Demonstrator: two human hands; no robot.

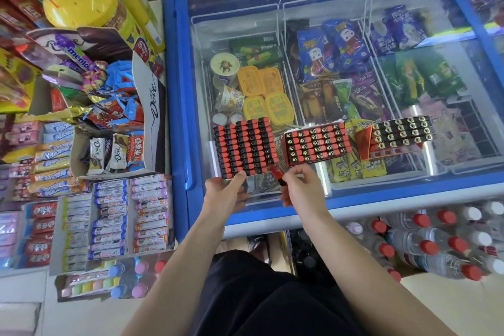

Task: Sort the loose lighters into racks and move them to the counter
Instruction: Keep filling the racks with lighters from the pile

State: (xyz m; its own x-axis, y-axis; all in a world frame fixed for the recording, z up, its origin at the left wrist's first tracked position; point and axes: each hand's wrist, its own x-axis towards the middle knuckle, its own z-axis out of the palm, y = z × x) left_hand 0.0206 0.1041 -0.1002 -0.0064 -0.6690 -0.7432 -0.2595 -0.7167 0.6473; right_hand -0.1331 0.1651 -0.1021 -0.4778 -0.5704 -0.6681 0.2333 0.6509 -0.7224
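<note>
Three racks of red-and-black lighters lie on the glass lid of a blue freezer [177, 90]. The left rack [245, 147] is full, with its lighters lying flat. My left hand [227, 194] grips that rack's near edge, thumb on top. The middle rack [316, 143] and the right rack [398, 135] show their lighters end-on. My right hand [298, 188] pinches a single loose red lighter [278, 175] just in front of the gap between the left and middle racks.
Ice creams fill the wire baskets under the glass. A counter [32, 284] to the left is crowded with boxes of chocolate [117, 128] and candy rolls. Bottled water packs [436, 243] stand on the floor below the freezer at right.
</note>
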